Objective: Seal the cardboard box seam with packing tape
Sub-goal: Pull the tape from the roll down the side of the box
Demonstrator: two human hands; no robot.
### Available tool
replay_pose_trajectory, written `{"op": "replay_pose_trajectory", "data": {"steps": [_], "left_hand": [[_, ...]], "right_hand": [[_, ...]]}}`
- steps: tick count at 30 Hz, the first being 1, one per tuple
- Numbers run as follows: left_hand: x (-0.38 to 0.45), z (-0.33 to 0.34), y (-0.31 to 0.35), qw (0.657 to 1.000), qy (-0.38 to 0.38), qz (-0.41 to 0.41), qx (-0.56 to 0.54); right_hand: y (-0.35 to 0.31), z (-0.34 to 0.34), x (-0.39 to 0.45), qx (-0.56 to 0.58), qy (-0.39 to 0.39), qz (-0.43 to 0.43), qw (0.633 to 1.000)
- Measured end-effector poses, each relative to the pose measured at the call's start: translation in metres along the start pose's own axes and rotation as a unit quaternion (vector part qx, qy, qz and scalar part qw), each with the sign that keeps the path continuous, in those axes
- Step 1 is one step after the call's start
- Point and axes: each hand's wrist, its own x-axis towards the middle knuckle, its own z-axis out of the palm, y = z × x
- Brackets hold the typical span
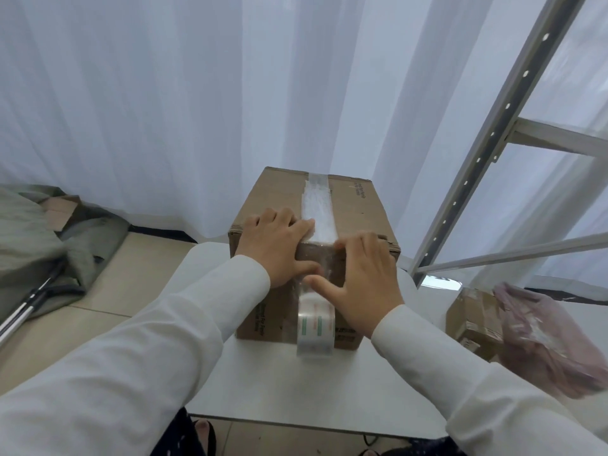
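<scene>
Right of box (283, 205): shelf frame (487, 149), smaller carton (473, 317).

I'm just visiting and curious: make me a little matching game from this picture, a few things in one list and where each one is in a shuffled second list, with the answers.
Things:
1. cardboard box
2. tape roll
3. left hand
4. pink bag

Places:
A. hanging against the box's near side
B. far right, beside a smaller carton
C. standing on the white table
D. pressing the tape strip at the box's top near edge

Pairs: 1-C, 2-A, 3-D, 4-B
</scene>
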Motion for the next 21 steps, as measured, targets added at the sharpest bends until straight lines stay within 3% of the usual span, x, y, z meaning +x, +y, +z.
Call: {"op": "replay_pose_trajectory", "data": {"steps": [2,4,6,9,15,18,21], "left_hand": [[0.002,0.001,0.001,1.0,0.009,0.001,0.021],[0.003,0.003,0.002,1.0,0.014,-0.004,0.024],[0.005,0.002,0.002,1.0,0.007,-0.007,0.011],[0.006,0.002,0.001,1.0,0.0,-0.01,0.005],[0.006,0.008,0.002,0.998,-0.026,-0.003,0.055],[0.006,0.008,0.001,0.999,-0.029,0.003,0.035],[0.007,0.007,0.0,0.999,-0.03,0.015,0.029]], "right_hand": [[0.001,-0.001,-0.001,0.067,-0.052,0.049,0.995],[0.002,0.001,-0.003,0.141,-0.159,0.114,0.971],[0.006,0.006,-0.002,0.198,-0.217,0.168,0.941],[0.013,0.017,0.001,0.295,-0.236,0.222,0.899],[0.021,0.023,0.003,0.465,-0.28,0.322,0.776],[0.014,0.033,-0.005,0.469,-0.34,0.321,0.749],[0.008,0.041,-0.006,0.475,-0.366,0.291,0.746]]}}
